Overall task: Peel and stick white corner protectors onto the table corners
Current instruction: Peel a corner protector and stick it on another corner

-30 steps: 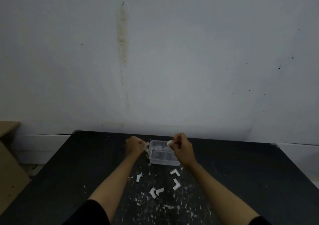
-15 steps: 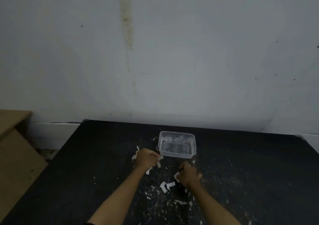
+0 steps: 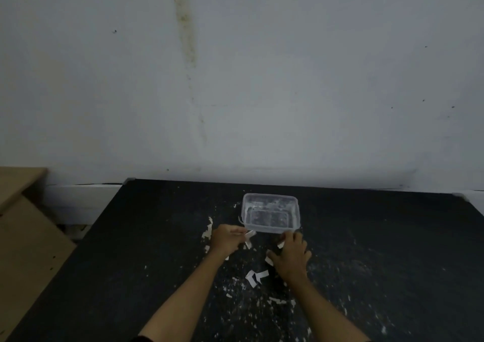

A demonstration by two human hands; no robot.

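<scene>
The left hand (image 3: 227,240) pinches a white corner protector (image 3: 249,237) between its fingertips, just at 7 o'clock of the clear plastic container (image 3: 270,212). The right hand (image 3: 291,255) lies spread and flat on the black table (image 3: 136,250), over other white pieces — whether it grasps one, cannot be told. The risk: the exposed adhesive may catch the white scraps (image 3: 258,276) scattered at 6 o'clock, or fold on itself. The container looks nearly empty; its contents are too unclear to name.
</scene>
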